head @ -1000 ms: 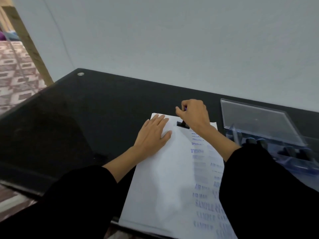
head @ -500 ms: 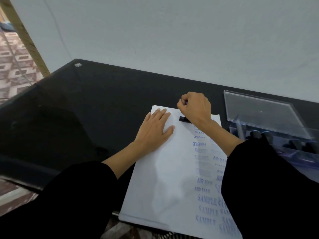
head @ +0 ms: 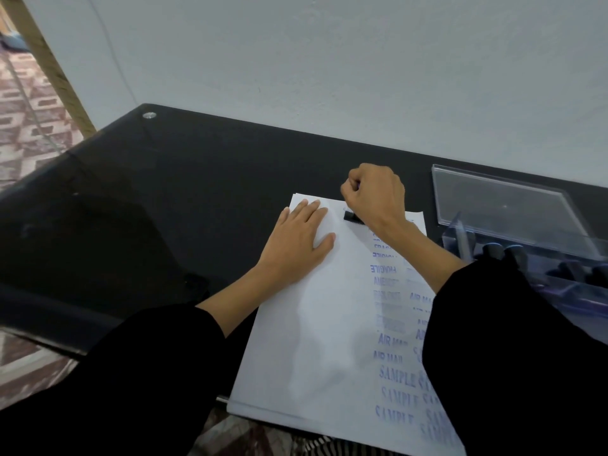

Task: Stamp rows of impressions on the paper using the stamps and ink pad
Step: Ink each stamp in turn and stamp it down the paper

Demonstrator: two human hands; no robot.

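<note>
Black table [head: 164, 209] carries the paper [head: 312, 340]. Left hand [head: 296, 245] lies flat on it, fingers straight. Just right, right hand [head: 378, 195] fists round a stamp [head: 352, 217] standing on the paper's far end; clear case [head: 510, 205] right of the grip.

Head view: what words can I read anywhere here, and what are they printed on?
"SAMPLE": blue stamped rows at the near end of the white sheet of paper.
"AIR MAIL": blue stamped lines above those.
"FRAGILE": blue stamped word farther up, turned round.
Impressions nearer the black stamp: too blurred to read.
</note>
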